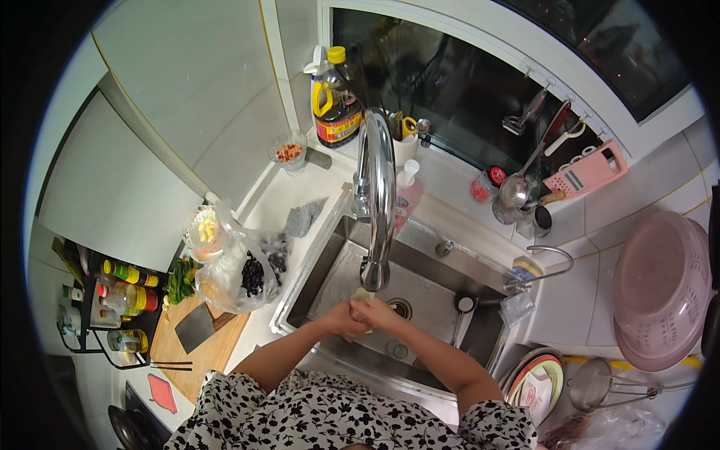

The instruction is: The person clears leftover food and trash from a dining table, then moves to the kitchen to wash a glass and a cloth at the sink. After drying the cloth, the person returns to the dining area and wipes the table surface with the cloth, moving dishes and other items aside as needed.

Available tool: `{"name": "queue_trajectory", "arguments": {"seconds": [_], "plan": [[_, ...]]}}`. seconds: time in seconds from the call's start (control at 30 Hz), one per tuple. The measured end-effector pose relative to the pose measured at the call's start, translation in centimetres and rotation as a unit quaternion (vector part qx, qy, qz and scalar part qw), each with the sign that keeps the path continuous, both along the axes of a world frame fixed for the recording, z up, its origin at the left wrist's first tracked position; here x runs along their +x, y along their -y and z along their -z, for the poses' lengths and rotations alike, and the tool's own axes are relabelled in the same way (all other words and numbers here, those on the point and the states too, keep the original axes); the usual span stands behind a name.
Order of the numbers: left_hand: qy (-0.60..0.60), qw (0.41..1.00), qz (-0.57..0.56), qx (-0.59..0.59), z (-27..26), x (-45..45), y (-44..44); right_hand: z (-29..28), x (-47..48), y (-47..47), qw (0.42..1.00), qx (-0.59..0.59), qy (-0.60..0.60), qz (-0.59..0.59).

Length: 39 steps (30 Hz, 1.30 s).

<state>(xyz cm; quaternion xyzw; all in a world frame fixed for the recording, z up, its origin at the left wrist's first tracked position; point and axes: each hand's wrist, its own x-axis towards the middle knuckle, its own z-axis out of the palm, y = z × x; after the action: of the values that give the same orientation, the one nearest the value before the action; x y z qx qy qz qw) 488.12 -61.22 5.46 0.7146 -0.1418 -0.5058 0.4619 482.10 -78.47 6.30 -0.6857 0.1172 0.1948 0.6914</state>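
Observation:
My left hand (344,318) and my right hand (371,313) are together over the stainless steel sink (326,259), just below the spout of the chrome faucet (381,197). Between them is a small pale item (361,294), partly covered by the fingers; its kind cannot be told. Both hands are closed around it. A ladle-like utensil (464,315) leans in the right part of the basin, beyond my right hand. The drain (400,307) shows beside my right wrist.
Left of the sink, a cleaver (194,328) lies on a wooden cutting board (225,343), near green peppers (180,281) and a plastic bag of dark food (225,289). A soap pump bottle (408,197) stands behind the basin. Stacked plates (554,365) are at the right.

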Motion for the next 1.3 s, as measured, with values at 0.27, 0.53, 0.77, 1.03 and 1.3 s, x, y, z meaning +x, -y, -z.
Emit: {"name": "queue_trajectory", "arguments": {"seconds": [0.27,0.53,0.77,1.03,1.3], "plan": [[0.220,0.970,0.015,0.104,-1.9,0.4,0.7,3.5,0.7,-2.0,0.995,-0.032,0.031,0.091],[-0.486,0.833,-0.145,-0.221,-3.5,-1.1,-1.5,-2.1,-2.8,1.0,0.992,-0.008,0.129,0.009],[0.142,0.987,-0.076,0.028,-0.9,-1.6,0.2,1.2,0.3,-1.7,0.976,-0.172,-0.029,0.129],[0.331,0.943,-0.012,0.022,-2.9,-1.6,-0.3,1.8,0.6,-2.9,0.983,-0.154,0.002,0.104],[-0.303,0.937,-0.066,-0.162,-1.9,-1.4,1.8,-2.4,-2.3,2.1,0.999,-0.004,0.022,0.046]]}}
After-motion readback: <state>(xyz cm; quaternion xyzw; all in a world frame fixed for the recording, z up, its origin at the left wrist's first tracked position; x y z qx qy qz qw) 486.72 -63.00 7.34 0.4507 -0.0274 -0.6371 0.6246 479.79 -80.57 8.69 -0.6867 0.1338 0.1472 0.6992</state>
